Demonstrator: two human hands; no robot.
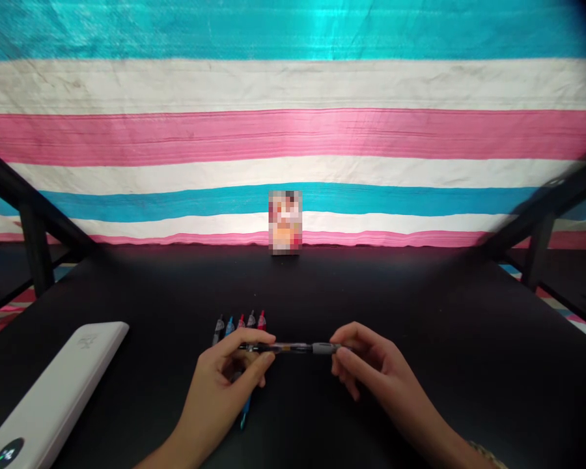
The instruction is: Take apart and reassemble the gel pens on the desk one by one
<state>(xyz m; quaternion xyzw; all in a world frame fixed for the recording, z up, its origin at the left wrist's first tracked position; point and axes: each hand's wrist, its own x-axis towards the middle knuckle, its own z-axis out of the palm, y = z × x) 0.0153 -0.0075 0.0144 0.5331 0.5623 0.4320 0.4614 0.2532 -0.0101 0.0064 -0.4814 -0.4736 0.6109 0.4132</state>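
A clear-barrelled pen (300, 348) with a grey grip is held level above the black table. My left hand (229, 384) pinches its left end between thumb and fingers. At the other end, near the grey grip, my right hand (378, 365) closes its thumb and index finger on it. Several pens with black, blue and red tops (241, 321) lie side by side behind and under my left hand, which hides much of them. A blue pen end (245, 414) shows below that hand.
On the left of the black table (283, 286) lies a white power bank (58, 397) with a lit display. A small blurred picture (285, 223) stands at the back edge, before a striped sheet (176, 137). Black metal bars (532, 221) flank the table.
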